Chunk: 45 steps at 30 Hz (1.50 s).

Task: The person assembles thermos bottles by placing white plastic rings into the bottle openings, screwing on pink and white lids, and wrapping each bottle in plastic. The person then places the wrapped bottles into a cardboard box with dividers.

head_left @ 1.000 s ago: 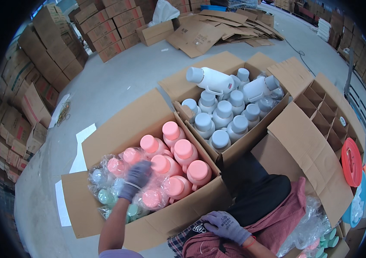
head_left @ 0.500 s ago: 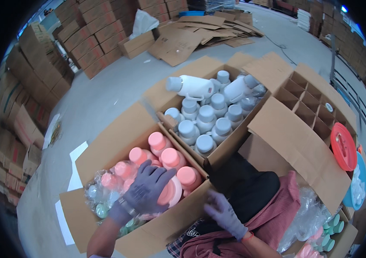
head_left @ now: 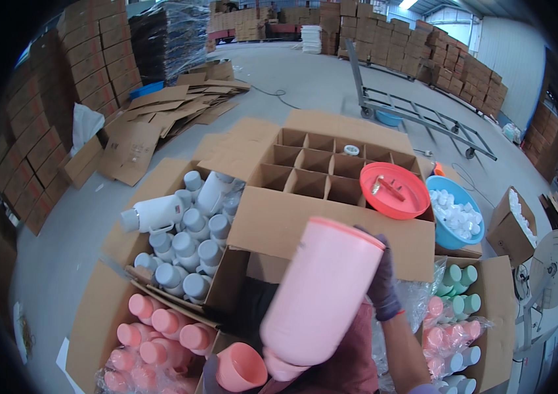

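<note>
Pink flask (head_left: 325, 289): upside down and leaning, in front of the body between the two hands, its wide base up by the right one and its narrow neck down toward the left
Right hand (head_left: 385, 282): gloved, curled round the far side of the flask near its base, most of the fingers hidden behind it
Pink cup (head_left: 246, 368): tilted, its open mouth turned toward the flask's neck, just right of the left hand
Left hand (head_left: 211, 375): gloved, closed on the cup's left side, only a strip showing, so I cannot tell how each finger sits
Pink-capped flasks (head_left: 167, 322): packed in an open carton (head_left: 88, 315) just left of the left hand
Blue-capped flasks (head_left: 187, 246): in a second carton (head_left: 230, 276) beyond the left hand, one lying across the others
Divided carton (head_left: 272, 217): ahead of the right hand, with a tape roll (head_left: 351, 150) on its dividers and a red dish (head_left: 411, 197) near its corner
Blue basin (head_left: 446, 240): ahead and right of the right hand, filled with white pieces (head_left: 456, 213)
Mixed carton (head_left: 499, 308): right of the right hand, holding green, pink and pale blue pieces
</note>
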Motion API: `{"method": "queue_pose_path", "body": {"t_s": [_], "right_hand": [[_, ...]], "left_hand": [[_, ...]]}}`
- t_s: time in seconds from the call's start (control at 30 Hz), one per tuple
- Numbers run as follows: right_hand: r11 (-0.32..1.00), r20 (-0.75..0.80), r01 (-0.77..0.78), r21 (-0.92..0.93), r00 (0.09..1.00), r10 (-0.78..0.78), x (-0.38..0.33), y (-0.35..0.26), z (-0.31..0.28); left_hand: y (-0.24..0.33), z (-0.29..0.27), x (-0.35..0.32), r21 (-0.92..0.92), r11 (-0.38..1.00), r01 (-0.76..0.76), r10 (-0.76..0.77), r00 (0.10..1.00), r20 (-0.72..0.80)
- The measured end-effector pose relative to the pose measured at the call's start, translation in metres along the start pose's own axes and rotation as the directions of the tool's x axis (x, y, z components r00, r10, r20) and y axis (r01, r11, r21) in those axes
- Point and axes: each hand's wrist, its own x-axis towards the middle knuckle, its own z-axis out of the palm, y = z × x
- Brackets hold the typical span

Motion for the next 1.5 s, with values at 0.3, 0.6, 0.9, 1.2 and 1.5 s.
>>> {"method": "queue_pose_path", "body": {"t_s": [0.3, 0.6, 0.9, 1.2, 1.5], "right_hand": [[0.627, 0.248, 0.032, -0.779, 0.933, 0.26, -0.035, -0.048, 0.061], [-0.612, 0.587, 0.301, -0.731, 0.734, -0.34, 0.071, -0.096, -0.079], [0.376, 0.127, 0.135, -0.917, 0.991, -0.048, -0.035, -0.031, 0.04], [0.471, 0.307, 0.138, -0.871, 0.902, 0.304, -0.041, -0.041, 0.024], [0.508, 0.426, 0.199, -0.838, 0.821, 0.381, -0.036, -0.043, 0.062]], "left_hand": [[0.101, 0.047, 0.164, -0.868, 0.495, 0.052, -0.162, 0.986, -0.034], [0.115, 0.065, 0.193, -0.632, 0.758, 0.159, 0.179, 0.881, 0.437], [0.06, 0.111, 0.178, -0.745, 0.573, 0.341, 0.116, 0.867, 0.485], [0.095, 0.071, 0.156, -0.795, 0.556, 0.244, -0.068, 0.966, 0.248], [0.101, 0.084, 0.17, -0.719, 0.669, 0.185, 0.037, 0.959, 0.282]]}}
